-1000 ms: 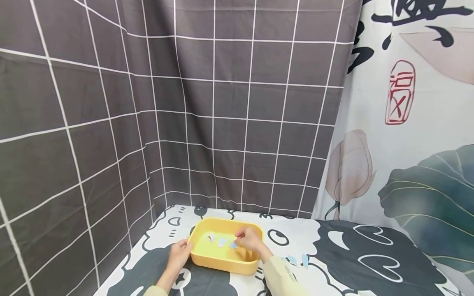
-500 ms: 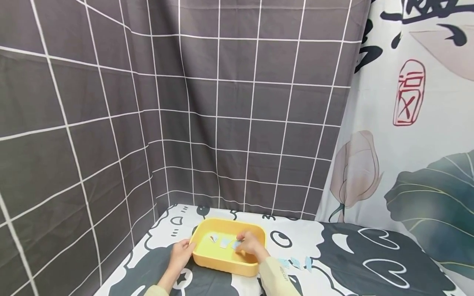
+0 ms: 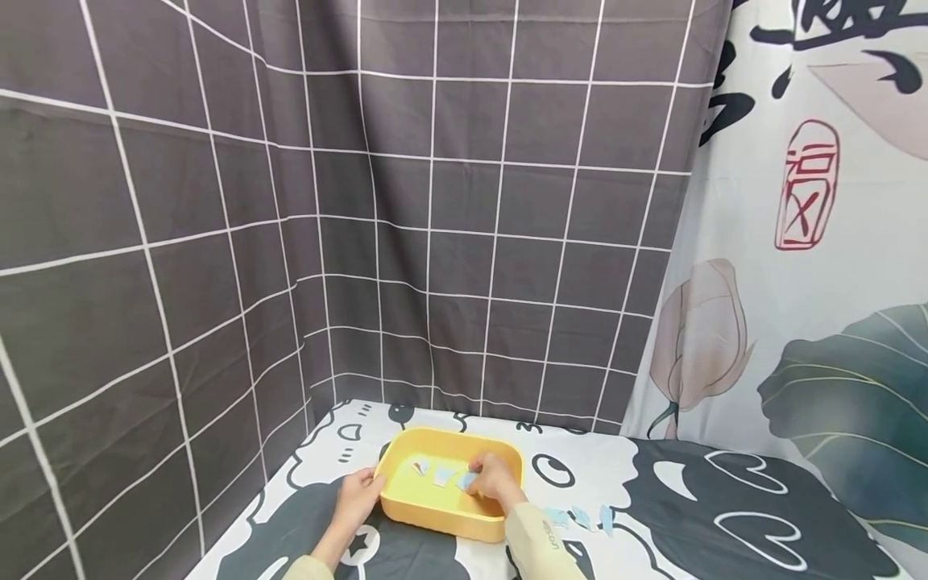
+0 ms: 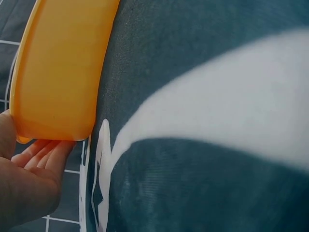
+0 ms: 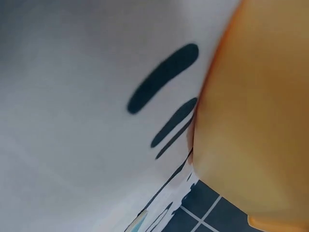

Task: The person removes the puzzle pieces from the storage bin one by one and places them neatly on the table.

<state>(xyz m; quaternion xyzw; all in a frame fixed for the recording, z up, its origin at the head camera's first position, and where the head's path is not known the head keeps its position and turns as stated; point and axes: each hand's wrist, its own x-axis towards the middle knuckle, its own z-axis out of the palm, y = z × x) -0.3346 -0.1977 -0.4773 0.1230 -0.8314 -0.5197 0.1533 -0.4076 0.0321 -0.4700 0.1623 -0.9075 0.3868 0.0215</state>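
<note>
Yellow tray (image 3: 441,518) in left grip (image 3: 358,490).

I have an oblong yellow plastic bin (image 3: 442,518) in view, open-topped with rounded corners, resting upright on the printed cloth (image 3: 602,467). On my left wrist feed its outer wall looks smooth, and the left hand (image 3: 357,498) holds it at one end, thumb up by the rim. On the bin's floor I count three small flat pieces in a loose row, set apart: a whitish piece (image 3: 421,467) with a brownish mark at the left, a pale blue piece (image 3: 441,477) in the middle, and a bluer piece (image 3: 466,481) at the right, partly covered by the right hand (image 3: 495,477); whether it is pinched I can't tell.
</note>
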